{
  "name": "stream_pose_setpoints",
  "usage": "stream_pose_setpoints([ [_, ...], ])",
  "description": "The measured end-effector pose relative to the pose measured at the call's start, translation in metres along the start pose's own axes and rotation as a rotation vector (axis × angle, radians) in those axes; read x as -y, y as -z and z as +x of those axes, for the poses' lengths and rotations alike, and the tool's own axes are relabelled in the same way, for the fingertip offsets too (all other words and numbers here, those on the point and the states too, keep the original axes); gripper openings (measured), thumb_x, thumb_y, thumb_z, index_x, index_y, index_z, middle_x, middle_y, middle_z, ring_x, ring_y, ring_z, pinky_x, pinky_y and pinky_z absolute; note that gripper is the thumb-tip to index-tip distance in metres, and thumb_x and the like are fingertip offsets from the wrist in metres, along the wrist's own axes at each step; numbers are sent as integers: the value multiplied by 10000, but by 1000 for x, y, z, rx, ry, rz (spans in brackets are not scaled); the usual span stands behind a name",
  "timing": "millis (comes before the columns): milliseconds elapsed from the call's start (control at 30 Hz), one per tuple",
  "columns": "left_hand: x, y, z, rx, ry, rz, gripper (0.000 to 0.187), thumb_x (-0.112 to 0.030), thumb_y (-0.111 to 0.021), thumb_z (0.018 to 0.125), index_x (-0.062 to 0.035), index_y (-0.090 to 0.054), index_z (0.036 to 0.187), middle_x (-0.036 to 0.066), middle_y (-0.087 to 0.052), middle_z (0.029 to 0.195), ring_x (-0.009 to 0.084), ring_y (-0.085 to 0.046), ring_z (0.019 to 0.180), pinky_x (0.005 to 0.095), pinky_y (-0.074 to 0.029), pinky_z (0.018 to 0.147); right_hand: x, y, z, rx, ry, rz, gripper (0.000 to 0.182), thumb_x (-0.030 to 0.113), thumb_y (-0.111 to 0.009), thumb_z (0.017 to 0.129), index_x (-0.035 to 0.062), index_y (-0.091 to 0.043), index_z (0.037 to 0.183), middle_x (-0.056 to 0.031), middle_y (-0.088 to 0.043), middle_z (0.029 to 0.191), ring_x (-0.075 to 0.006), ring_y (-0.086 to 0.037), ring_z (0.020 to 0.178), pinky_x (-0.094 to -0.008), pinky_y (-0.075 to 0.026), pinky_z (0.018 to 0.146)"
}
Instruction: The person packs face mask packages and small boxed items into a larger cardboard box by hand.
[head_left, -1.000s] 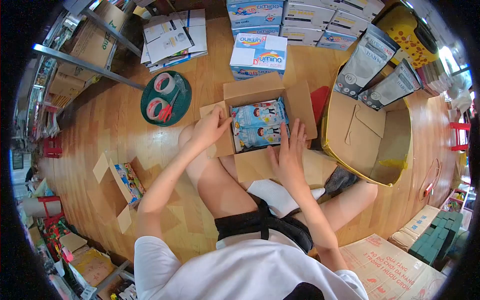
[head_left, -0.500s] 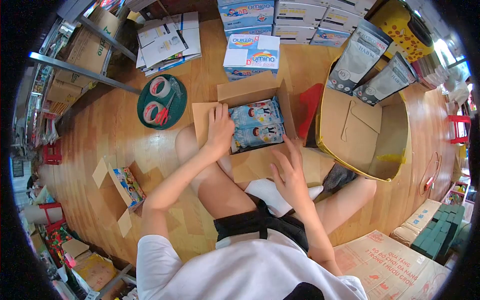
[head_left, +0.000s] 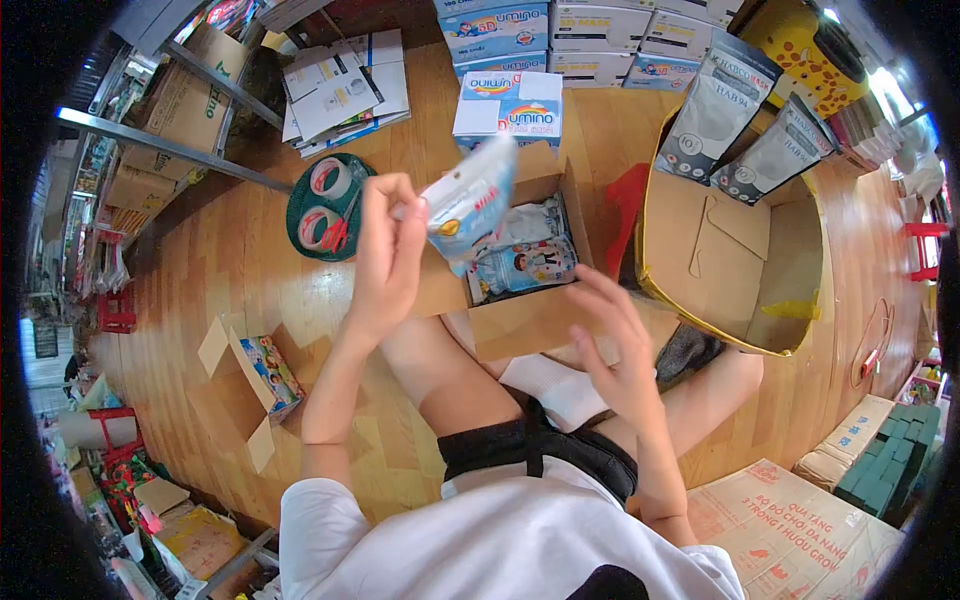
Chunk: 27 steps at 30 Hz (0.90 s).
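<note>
My left hand [head_left: 390,245] pinches the end of a blue-and-white plastic packet [head_left: 470,205], raised over the left side of an open cardboard box [head_left: 520,325]. Motion blurs the packet's upper part. More blue packets [head_left: 535,262] printed with a cartoon figure lie inside the box, partly hidden by the raised one. My right hand [head_left: 620,345] hovers with its fingers apart near the box's front right corner, holding nothing. The box stands on the floor in front of my crossed legs.
A green tray [head_left: 325,205] with tape rolls and red scissors lies left of the box. On the right stands a large open carton [head_left: 725,270] with grey mask pouches [head_left: 718,110]. Umino boxes [head_left: 508,105] are behind, and a small opened carton [head_left: 235,385] lies at left.
My left hand has lifted a packet out of the box and swung up and left with it. My right hand has drifted slightly right, away from the box's edge.
</note>
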<state>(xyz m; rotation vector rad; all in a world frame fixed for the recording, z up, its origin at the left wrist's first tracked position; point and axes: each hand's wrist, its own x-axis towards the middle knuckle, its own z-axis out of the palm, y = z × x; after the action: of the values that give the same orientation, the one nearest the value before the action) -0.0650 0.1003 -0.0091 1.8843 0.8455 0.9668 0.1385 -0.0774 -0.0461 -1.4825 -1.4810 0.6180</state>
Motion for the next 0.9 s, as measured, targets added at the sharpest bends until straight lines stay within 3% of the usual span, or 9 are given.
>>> stream_pose_setpoints([
  [233,-37,-14,-1,19,122,-439,116,-158,-448,1019,-85,-425,1106,-54,-390,855,7,-298,691,186,-245,582,13,16,17,-75,6,361,874,169,-821,729,-26,-340,1432,-223,-351,1491,-307,-340,1394,-409,-286,1130],
  [267,-37,-17,-2,65,156,-458,128,-175,-454,1019,-90,-428,1111,-59,-400,858,5,-305,695,183,-248,582,11,12,15,-87,-1,427,918,200,-867,684,-19,-365,1421,-212,-413,1447,-261,-409,1343,-386,-324,1103],
  [367,-43,-32,-1,65,313,-604,169,-214,-476,1016,-97,-432,1131,-65,-423,842,-1,-339,715,169,-266,595,8,17,-1,279,-392,687,737,195,-837,748,-30,-465,1344,-155,-565,1301,-187,-541,1179,-341,-424,1008],
  [467,-36,-42,4,10,323,-665,172,-201,-459,1029,-88,-441,1157,-48,-477,853,6,-416,780,173,-339,650,6,6,-10,342,-552,710,495,175,-775,828,-29,-566,1228,-84,-664,1118,-116,-602,998,-295,-497,876],
  [600,-12,-50,2,-14,163,-495,168,-185,-431,1040,-72,-443,1165,-34,-516,889,13,-458,845,182,-382,725,0,3,-19,307,-501,745,351,159,-717,881,-14,-606,1165,-76,-686,1066,-107,-621,941,-290,-517,818],
  [700,-6,-53,2,14,238,-613,192,-175,-428,1040,-63,-429,1195,-28,-507,905,22,-459,853,171,-373,765,-6,2,-19,281,-453,681,352,170,-713,887,-17,-603,1165,-78,-687,1068,-109,-622,938,-292,-518,815],
  [733,-2,-52,2,-1,256,-614,324,-251,-490,1020,-44,-413,1257,4,-554,1027,43,-509,943,174,-378,855,-4,4,-18,261,-424,636,353,167,-707,890,-20,-598,1169,-82,-685,1076,-114,-618,949,-294,-512,829],
  [833,-14,-63,-7,244,234,-758,543,-284,-642,939,-23,-384,1339,54,-560,1205,81,-528,1089,213,-413,919,2,9,-19,154,-435,715,349,160,-701,894,-24,-593,1170,-89,-680,1092,-116,-610,972,-296,-503,855],
  [900,-13,-67,-21,442,226,-577,529,-191,-668,904,-18,-429,1343,93,-574,1239,145,-545,1134,301,-415,979,1,9,-20,102,-404,693,372,157,-711,883,2,-585,1197,-81,-677,1089,-119,-602,984,-305,-492,879],
])
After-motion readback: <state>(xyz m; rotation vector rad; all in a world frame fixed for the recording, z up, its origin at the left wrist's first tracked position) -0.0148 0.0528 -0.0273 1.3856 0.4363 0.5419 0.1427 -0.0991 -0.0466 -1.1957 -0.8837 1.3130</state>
